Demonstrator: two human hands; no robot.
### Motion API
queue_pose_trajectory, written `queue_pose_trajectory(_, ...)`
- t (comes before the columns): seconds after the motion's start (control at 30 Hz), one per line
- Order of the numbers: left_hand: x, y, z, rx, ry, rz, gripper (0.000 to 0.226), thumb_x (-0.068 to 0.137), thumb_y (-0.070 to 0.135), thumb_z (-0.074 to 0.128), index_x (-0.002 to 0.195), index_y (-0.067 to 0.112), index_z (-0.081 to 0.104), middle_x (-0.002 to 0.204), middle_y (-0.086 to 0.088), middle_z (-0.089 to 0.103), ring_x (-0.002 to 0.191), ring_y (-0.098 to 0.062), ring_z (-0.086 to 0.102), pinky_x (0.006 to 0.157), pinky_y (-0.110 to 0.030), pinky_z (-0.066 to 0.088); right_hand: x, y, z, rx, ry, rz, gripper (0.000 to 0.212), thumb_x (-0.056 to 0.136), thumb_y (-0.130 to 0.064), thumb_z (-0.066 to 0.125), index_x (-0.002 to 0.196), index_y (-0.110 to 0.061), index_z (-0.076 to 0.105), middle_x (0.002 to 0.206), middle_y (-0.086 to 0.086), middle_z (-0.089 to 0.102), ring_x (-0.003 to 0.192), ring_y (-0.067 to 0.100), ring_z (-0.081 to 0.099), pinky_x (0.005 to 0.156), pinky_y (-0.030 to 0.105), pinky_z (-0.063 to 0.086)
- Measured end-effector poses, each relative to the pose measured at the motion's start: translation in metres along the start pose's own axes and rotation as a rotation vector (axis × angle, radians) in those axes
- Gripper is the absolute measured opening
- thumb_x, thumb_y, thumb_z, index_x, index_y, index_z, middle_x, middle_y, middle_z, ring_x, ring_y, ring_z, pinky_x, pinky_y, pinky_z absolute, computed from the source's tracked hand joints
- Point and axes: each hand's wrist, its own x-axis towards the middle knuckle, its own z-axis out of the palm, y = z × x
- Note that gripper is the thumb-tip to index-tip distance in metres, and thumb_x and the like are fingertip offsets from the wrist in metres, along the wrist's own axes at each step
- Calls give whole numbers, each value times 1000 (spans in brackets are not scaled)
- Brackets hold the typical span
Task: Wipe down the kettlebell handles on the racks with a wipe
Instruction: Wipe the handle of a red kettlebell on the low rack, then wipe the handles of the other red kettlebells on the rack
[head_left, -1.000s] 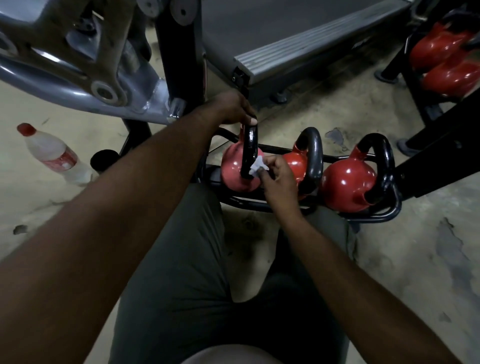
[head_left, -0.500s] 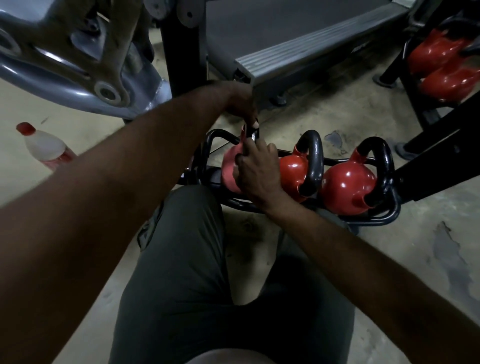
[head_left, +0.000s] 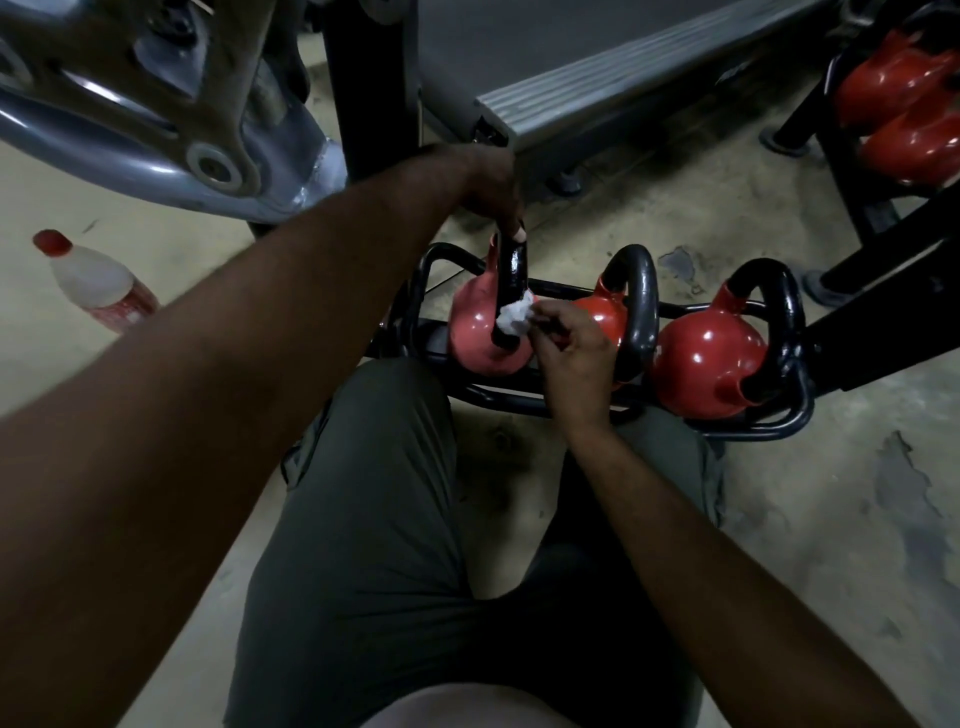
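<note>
My right hand (head_left: 569, 353) pinches the crumpled white wipe (head_left: 515, 318) against the lower part of the black handle (head_left: 511, 280) of the leftmost kettlebell (head_left: 480, 332), fingers closed on the wipe. The handle's near leg runs upright from those fingertips toward my left hand (head_left: 491, 182), which clamps its top. So I judge the next stroke runs up the handle; the other two kettlebells sit just right of my right hand.

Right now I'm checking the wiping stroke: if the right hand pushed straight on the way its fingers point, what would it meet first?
The right hand points up-left, with the wipe at its fingertips. Straight on, it would press into the black handle of the leftmost kettlebell, which the wipe already seems to touch; depth is unclear.
</note>
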Motion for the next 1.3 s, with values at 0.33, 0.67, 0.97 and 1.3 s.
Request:
queue_pose_trajectory(0.33, -16, 12, -2, 76, -41, 16, 41, 73, 42, 83, 105, 17, 76, 103, 1, 72, 103, -22, 66, 98, -39, 50, 66, 7, -1, 682, -532, 890, 26, 100, -6, 40, 94, -18, 63, 78, -2, 58, 36, 0, 33, 33, 12, 15)
queue_pose_trajectory(0.67, -15, 5, 5, 20, 48, 0, 45, 78, 42, 80, 115, 19, 73, 119, 2, 70, 110, -18, 63, 93, -29, 45, 51, 21, -12, 461, -562, 634, 23, 100, -11, 49, 119, -10, 62, 85, 3, 70, 47, 5, 53, 42, 18, 25)
queue_pose_trajectory(0.97, -15, 16, 18, 13, 81, -51, 40, 85, 26, 76, 120, 7, 70, 123, -9, 68, 111, -23, 62, 96, -32, 46, -6, 1, -10, -15, -203, 100, 17, 85, -19, 75, 78, -28, 62, 78, -9, 64, 76, 2, 63, 65, 27, 55)
queue_pose_trajectory(1.3, -17, 93, 93, -231, 292, 248, 34, 91, 23, 68, 125, 17, 66, 135, -2, 61, 127, -15, 53, 102, -21, 37, -27, 23, -113, -365, -9, -42, 26, 90, -15, 66, 114, -19, 73, 104, -5, 62, 94, 8, 59, 82, 20, 49)
